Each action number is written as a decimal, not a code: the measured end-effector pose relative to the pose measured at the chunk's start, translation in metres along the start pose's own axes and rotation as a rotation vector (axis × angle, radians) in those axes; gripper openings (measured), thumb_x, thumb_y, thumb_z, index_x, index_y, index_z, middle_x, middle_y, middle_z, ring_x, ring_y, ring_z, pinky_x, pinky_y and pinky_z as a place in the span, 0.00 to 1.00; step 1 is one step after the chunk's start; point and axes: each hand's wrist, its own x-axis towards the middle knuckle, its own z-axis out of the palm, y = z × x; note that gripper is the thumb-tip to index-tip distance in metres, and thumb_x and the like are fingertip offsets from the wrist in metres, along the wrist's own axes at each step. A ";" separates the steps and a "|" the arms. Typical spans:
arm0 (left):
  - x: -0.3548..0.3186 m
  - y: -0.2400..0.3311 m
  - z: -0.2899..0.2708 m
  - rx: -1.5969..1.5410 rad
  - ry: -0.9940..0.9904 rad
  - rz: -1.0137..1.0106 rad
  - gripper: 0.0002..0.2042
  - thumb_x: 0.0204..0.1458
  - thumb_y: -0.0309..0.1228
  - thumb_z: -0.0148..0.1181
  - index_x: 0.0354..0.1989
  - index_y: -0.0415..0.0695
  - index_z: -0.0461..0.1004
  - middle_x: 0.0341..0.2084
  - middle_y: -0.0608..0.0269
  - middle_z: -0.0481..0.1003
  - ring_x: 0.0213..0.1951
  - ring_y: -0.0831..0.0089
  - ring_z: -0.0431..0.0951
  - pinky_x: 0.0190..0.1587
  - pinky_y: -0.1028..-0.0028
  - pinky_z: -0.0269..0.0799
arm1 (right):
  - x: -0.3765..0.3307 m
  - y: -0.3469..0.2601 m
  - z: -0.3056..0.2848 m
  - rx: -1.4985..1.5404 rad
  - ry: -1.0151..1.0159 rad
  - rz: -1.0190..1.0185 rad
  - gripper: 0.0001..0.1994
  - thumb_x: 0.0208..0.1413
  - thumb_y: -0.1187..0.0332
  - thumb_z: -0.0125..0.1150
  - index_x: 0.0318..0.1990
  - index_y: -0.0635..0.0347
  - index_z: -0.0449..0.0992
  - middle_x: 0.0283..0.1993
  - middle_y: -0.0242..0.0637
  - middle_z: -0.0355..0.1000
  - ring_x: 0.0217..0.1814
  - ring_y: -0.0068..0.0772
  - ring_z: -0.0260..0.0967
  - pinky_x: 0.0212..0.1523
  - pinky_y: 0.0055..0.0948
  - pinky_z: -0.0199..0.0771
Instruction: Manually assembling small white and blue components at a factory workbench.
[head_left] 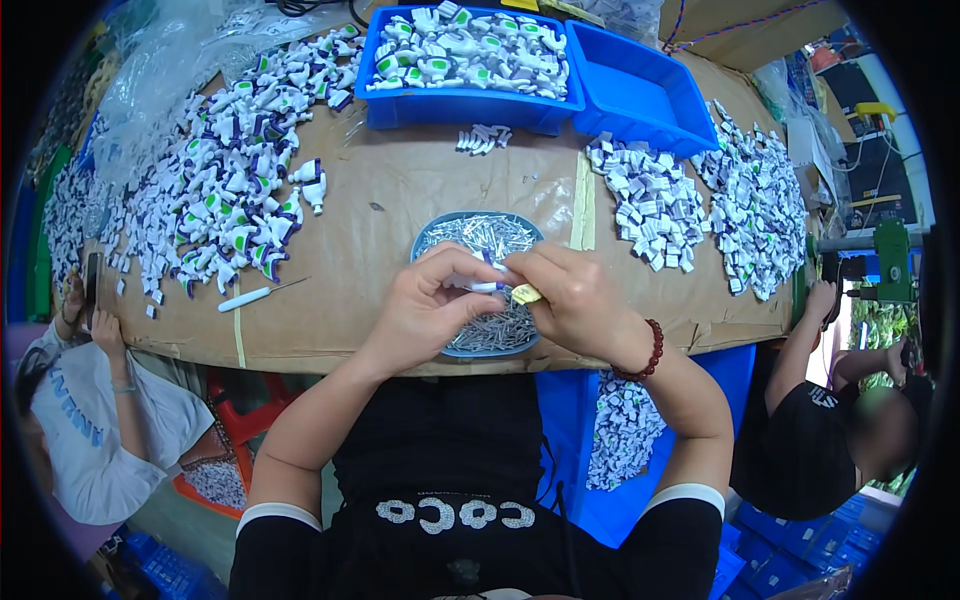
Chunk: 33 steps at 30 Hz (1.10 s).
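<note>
Where the bench (340, 225) curves off at far left, a person in a white shirt (105, 420) sits with a hand beside a dark, flat object (93, 278). Next comes a broad heap (225, 195) of small white pieces with purple and green patches, partly under clear plastic (150, 65). A white-handled tool (245, 299) lies just in front of it, its thin metal tip pointing right.

Along the far edge stands a blue bin (470, 112) filled with similar white pieces, and a short row of white bits (483, 139) lies before it.

Near the front edge, the left hand (425, 305) has its grip pinched on a white and purple part (485, 287), which is above a bowl (418, 243) of metal pins (495, 228). Close beside it, the right hand (575, 295) has its grip closed around a yellow piece (526, 293), fingertips near the part; a dark red bracelet (655, 350) rings that wrist.

Further right, a second blue bin (625, 95) adjoins the first, with white blocks (650, 205) in front and another heap (760, 215) beyond. At far right, a person in black (810, 440) reaches toward a green machine (890, 265).
</note>
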 end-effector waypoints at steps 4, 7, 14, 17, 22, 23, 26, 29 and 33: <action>0.000 -0.002 -0.003 -0.132 -0.003 -0.050 0.08 0.45 0.18 0.61 0.34 0.38 0.74 0.31 0.66 0.72 0.36 0.81 0.72 0.37 0.82 0.69 | 0.002 -0.004 -0.002 -0.038 -0.005 -0.069 0.14 0.33 0.80 0.56 0.33 0.61 0.71 0.22 0.36 0.64 0.23 0.36 0.66 0.20 0.33 0.65; 0.000 0.000 -0.003 -0.237 -0.008 -0.109 0.07 0.45 0.18 0.61 0.34 0.37 0.74 0.31 0.63 0.74 0.35 0.79 0.74 0.38 0.81 0.71 | 0.000 -0.007 -0.003 -0.042 -0.025 -0.102 0.14 0.32 0.80 0.55 0.34 0.62 0.71 0.22 0.36 0.63 0.22 0.37 0.66 0.20 0.33 0.65; -0.002 -0.010 -0.011 -0.602 -0.035 -0.285 0.07 0.47 0.18 0.58 0.35 0.35 0.72 0.31 0.57 0.75 0.35 0.72 0.78 0.39 0.78 0.75 | -0.004 -0.007 0.001 -0.006 -0.020 -0.125 0.14 0.33 0.79 0.55 0.34 0.64 0.70 0.21 0.36 0.61 0.22 0.37 0.66 0.20 0.34 0.64; -0.001 -0.007 -0.010 -0.496 -0.024 -0.315 0.07 0.48 0.18 0.57 0.36 0.34 0.72 0.31 0.58 0.75 0.35 0.72 0.78 0.39 0.79 0.75 | -0.006 -0.004 0.005 0.011 -0.013 -0.124 0.14 0.33 0.79 0.55 0.34 0.64 0.70 0.21 0.36 0.61 0.22 0.38 0.66 0.20 0.34 0.64; 0.000 -0.005 -0.006 -0.255 -0.026 -0.228 0.06 0.49 0.17 0.56 0.36 0.35 0.72 0.30 0.59 0.75 0.33 0.75 0.77 0.38 0.79 0.75 | -0.008 -0.002 0.003 0.023 -0.031 -0.135 0.13 0.33 0.79 0.55 0.33 0.63 0.70 0.21 0.36 0.61 0.22 0.38 0.65 0.20 0.34 0.64; 0.001 -0.005 -0.006 -0.261 -0.029 -0.241 0.06 0.49 0.17 0.56 0.36 0.35 0.72 0.30 0.60 0.75 0.33 0.75 0.77 0.38 0.79 0.75 | -0.008 -0.002 0.003 0.016 -0.033 -0.139 0.13 0.34 0.78 0.55 0.33 0.64 0.70 0.21 0.36 0.61 0.22 0.37 0.65 0.20 0.33 0.64; 0.003 -0.011 -0.007 -0.301 -0.032 -0.243 0.06 0.49 0.17 0.56 0.36 0.36 0.72 0.29 0.61 0.74 0.33 0.75 0.77 0.37 0.79 0.75 | -0.010 0.000 0.006 -0.031 -0.018 -0.149 0.13 0.36 0.76 0.56 0.34 0.64 0.70 0.21 0.35 0.61 0.22 0.35 0.65 0.20 0.32 0.64; 0.005 -0.021 -0.007 -0.440 -0.046 -0.251 0.07 0.49 0.17 0.55 0.37 0.37 0.71 0.31 0.61 0.73 0.34 0.75 0.77 0.37 0.79 0.75 | -0.014 -0.001 0.010 -0.141 0.031 -0.149 0.13 0.38 0.74 0.57 0.36 0.65 0.71 0.22 0.34 0.62 0.23 0.33 0.66 0.21 0.31 0.66; 0.007 -0.008 -0.007 -0.700 0.001 -0.428 0.06 0.52 0.20 0.54 0.39 0.38 0.70 0.37 0.60 0.72 0.38 0.73 0.76 0.40 0.79 0.74 | -0.022 0.002 0.010 -0.248 0.010 -0.153 0.14 0.39 0.72 0.57 0.38 0.64 0.71 0.24 0.34 0.64 0.25 0.32 0.67 0.22 0.30 0.67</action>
